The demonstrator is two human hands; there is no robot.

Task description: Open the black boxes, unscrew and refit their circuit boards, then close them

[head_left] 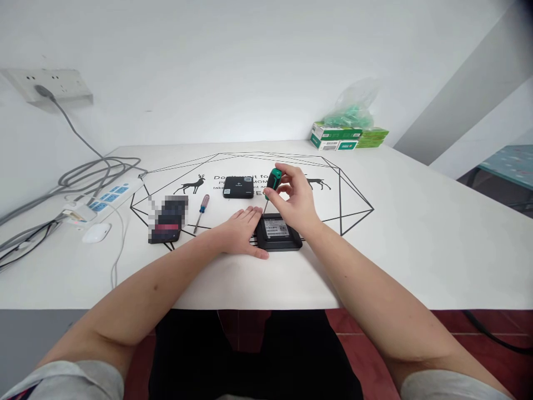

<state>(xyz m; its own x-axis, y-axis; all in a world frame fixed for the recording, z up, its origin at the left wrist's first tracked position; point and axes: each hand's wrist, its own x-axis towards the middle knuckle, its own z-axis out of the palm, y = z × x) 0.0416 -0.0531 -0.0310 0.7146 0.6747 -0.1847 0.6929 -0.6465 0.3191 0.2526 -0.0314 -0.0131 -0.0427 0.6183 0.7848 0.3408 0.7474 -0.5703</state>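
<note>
A black box-shaped device [278, 242] lies on the table with a white printed label on its upper face. My right hand [293, 197] grips a green-and-black screwdriver [273, 180] by its handle. The shaft points down at the device's far left corner; whether the tip sits in a screw is too small to tell. Flat against the table and the device's left side rests my left hand [244, 233], its fingers stretched out. Behind it is a second, smaller black box [238, 188]. A second screwdriver [202, 211] with a reddish-blue handle lies to the left.
A partly pixelated phone [169, 222] and a white earbud case [96, 233] lie to the left. Near them are a white power strip [114, 195] and coiled grey cables [95, 169]. Green-and-white boxes [336, 136] carry a plastic bag [352, 111] by the wall.
</note>
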